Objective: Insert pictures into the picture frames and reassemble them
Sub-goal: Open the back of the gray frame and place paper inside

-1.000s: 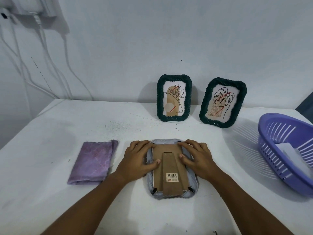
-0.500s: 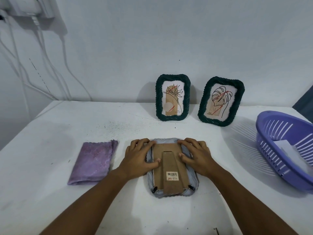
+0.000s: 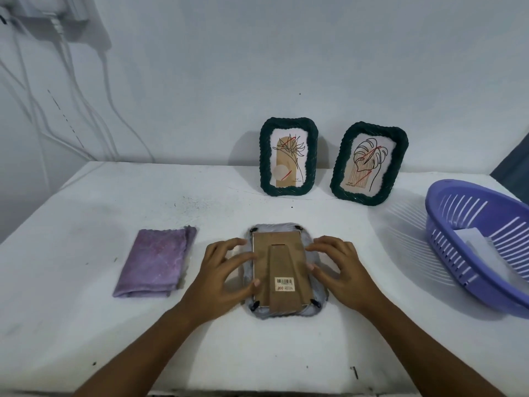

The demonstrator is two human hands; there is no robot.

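Two green frames (image 3: 288, 156) (image 3: 369, 163) stand finished against the wall at the back of the tabletop (image 3: 86, 253), each showing a picture. A third, grey frame (image 3: 282, 270) lies face down at the front centre, its cardboard back (image 3: 282, 262) seated in the opening with the stand flat. Black tabs show at all four corners; whether each is turned over the back is too small to tell. The left hand (image 3: 226, 275) and right hand (image 3: 339, 267) sit on either side, fingers spread, thumbs touching the back's edges, gripping nothing. Likely left: checking the tabs, then standing this frame up. A basket (image 3: 446, 224) at the right holds white paper (image 3: 481, 247); a folded cloth (image 3: 156, 262) lies left.
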